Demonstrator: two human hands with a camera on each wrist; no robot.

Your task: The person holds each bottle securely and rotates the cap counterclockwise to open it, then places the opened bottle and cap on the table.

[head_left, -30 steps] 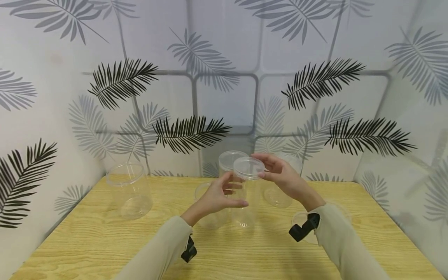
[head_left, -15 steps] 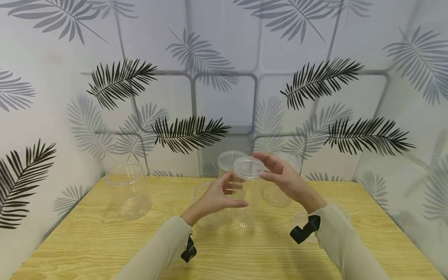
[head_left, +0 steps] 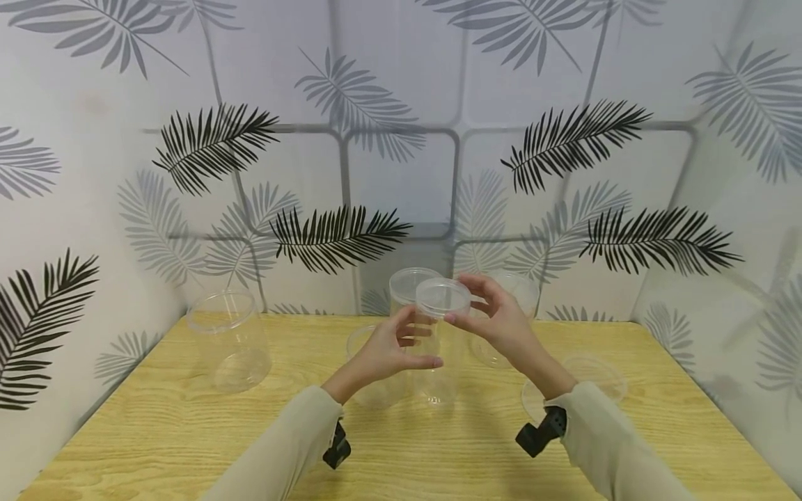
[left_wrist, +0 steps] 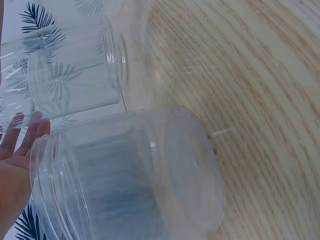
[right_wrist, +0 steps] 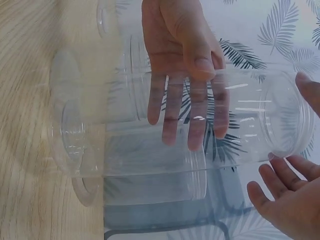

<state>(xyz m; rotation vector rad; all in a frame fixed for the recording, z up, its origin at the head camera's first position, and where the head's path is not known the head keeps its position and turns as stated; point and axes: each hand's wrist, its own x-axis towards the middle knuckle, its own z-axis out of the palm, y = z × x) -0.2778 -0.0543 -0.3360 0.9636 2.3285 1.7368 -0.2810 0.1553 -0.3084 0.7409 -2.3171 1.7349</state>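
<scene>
One jar (head_left: 232, 351) is set on the desk (head_left: 188, 445) toward eight o'clock. Toward five o'clock, the tall jar (head_left: 447, 342) is clasped between thumb and extended fingers by the left hand (head_left: 383, 351). Its lid (head_left: 442, 297) is pinched from two o'clock by the half-spread right hand (head_left: 501, 323), whose thumb has been slid leftward along the edge, so the lid is seemingly being adjusted.

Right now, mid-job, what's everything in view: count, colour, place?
held jar: 1, clear, between the hands
other jars: 4, clear, one at left, three behind the hands
flat discs: apparently 2, clear, right side of table
table: 1, yellow wood grain, under the jars
backdrop: 1, pale with dark leaves, behind table
wrist cameras: 2, black, one per wrist
sleeves: 2, beige, on forearms
left hand: 1, bare, around the held jar
right hand: 1, bare, at the held jar's rim
</scene>
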